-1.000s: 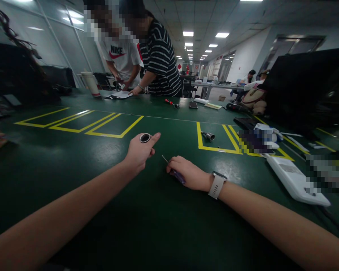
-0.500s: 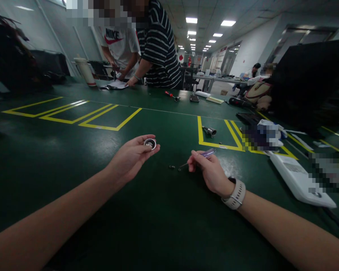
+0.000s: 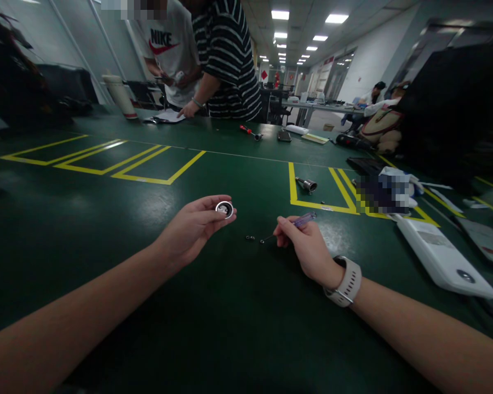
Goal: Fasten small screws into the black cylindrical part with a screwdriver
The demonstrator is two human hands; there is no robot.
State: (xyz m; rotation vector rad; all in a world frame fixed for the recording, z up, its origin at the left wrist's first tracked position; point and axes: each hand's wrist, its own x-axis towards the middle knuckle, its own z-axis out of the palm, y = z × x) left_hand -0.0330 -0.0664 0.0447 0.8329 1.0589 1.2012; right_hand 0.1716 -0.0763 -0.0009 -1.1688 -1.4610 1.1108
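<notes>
Between thumb and fingers, my left hand (image 3: 193, 227) grips a round metal cup-like part (image 3: 224, 210), its open end facing me and a pale piece inside. My right hand (image 3: 299, 241), with a watch at the wrist, is closed around a small screwdriver (image 3: 304, 220) with a clear purplish handle. The thin shaft points down and left. Its tip meets a tiny ring-like part (image 3: 262, 241) at the green tabletop. Just left of that lie tiny dark metal pieces (image 3: 250, 237), too small to name.
A metal fitting (image 3: 308, 186) lies within yellow tape lines ahead. A white power-bank-like device (image 3: 443, 254) is at the right. Farther back are a red-handled tool (image 3: 250, 132), a phone (image 3: 284, 135) and a tall cup (image 3: 121, 96). Two people stand across the table.
The screwdriver's tip has come onto the tiny ring-like part, which was just beside it. My left hand has moved slightly right with the metal part. The camera view has shifted a little.
</notes>
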